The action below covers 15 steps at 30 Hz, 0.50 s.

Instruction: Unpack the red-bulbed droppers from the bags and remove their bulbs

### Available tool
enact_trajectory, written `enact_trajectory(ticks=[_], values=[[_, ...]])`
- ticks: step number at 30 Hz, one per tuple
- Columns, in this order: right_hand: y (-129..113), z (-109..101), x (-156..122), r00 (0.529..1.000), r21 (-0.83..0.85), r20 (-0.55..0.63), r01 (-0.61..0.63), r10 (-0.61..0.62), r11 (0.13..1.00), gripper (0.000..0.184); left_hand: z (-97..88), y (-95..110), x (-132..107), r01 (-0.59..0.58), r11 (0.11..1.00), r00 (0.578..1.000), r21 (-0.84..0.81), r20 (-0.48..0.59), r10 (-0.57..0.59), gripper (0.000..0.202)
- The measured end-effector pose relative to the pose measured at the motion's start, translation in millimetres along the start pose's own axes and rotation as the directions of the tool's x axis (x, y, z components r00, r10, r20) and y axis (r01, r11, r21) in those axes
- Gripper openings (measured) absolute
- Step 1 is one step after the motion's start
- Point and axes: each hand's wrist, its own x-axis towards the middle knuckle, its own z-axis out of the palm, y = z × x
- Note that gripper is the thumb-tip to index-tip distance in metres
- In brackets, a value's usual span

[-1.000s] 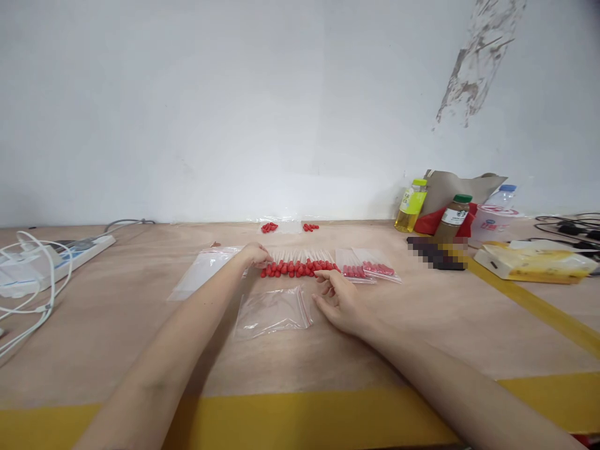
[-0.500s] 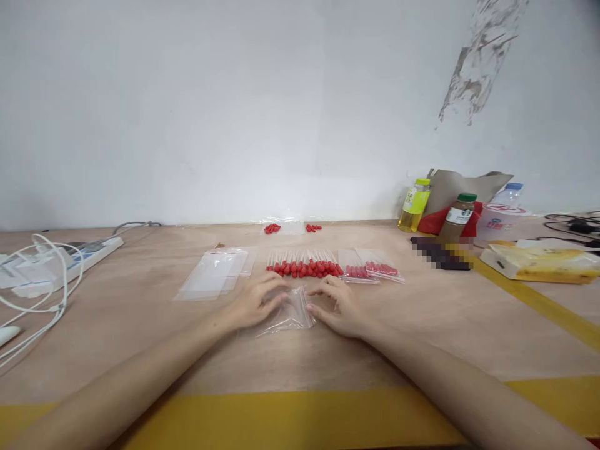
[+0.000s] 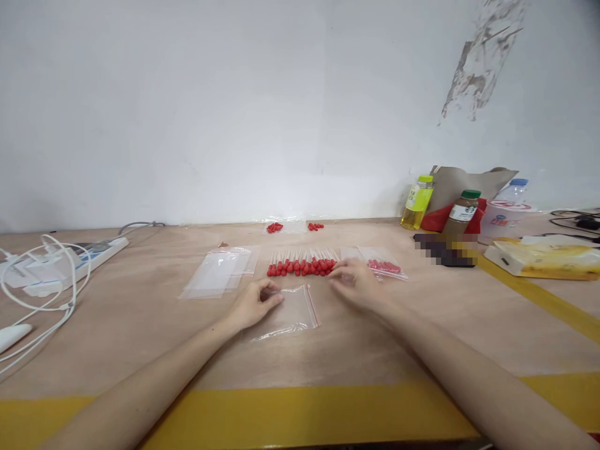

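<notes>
A clear zip-lock bag (image 3: 293, 311) with a red line at its right end lies flat in front of me. My left hand (image 3: 257, 304) pinches its left upper edge, thumb and fingers curled. Just beyond the bag stretches a row of white sticks with red bulb-like tips (image 3: 302, 267), tips toward me. My right hand (image 3: 355, 282), slightly blurred, is at the right end of this row, fingers bent and apart, seemingly with nothing in them. It partly covers the filled bags of red-tipped sticks (image 3: 384, 265) behind it.
A stack of flat clear bags (image 3: 213, 273) lies left of the row. Small red pieces (image 3: 274, 227) lie by the wall. Far left are a power strip (image 3: 100, 256) and white cables (image 3: 72, 275). Bottles (image 3: 417, 203), a blurred dark item (image 3: 445, 251) and a yellow pack (image 3: 546, 259) stand right.
My right hand has let go of the bag's red-lined end and moved right and away to the row's end. My left hand stays at the bag, which lies flatter.
</notes>
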Motion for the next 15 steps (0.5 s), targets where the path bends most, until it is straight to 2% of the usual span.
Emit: enact_trajectory(ticks=[2, 4, 7, 9, 11, 13, 15], values=[[23, -15, 4, 0.973, -0.199, -0.057, -0.23, 0.223, 0.953, 0.025, -4.8, -8, 5, 0.101, 0.995, 0.995, -0.009, 0.003, -0.101, 0.039], [44, -29, 2, 0.914, -0.379, -0.046, -0.39, 0.404, 0.84, 0.041, -9.6, -13, 8, 0.175, 0.984, 0.983, -0.01, 0.063, -0.174, 0.043], [66, -39, -6, 0.842, -0.531, 0.057, -0.429, 0.536, 0.731, 0.052, -14.0, -11, 7, 0.18, 0.983, 0.968, -0.032, 0.182, -0.171, 0.037], [74, -40, -10, 0.829, -0.561, 0.12, -0.397, 0.547, 0.726, 0.05, -17.7, -9, 6, 0.126, 0.987, 0.98, -0.098, 0.167, -0.109, 0.034], [77, -38, -11, 0.835, -0.559, 0.144, -0.375, 0.532, 0.74, 0.043, -25.7, -13, 6, 0.11, 0.976, 0.993, -0.188, 0.066, -0.099, 0.033], [78, -37, -9, 0.843, -0.553, 0.141, -0.368, 0.519, 0.748, 0.032, -39.8, -26, 9, 0.146, 0.955, 0.981, -0.257, -0.085, -0.173, 0.031], [78, -36, -7, 0.843, -0.55, 0.111, -0.389, 0.526, 0.74, 0.024, -58.2, -47, 13, 0.199, 0.949, 0.911, -0.247, -0.311, -0.272, 0.027]])
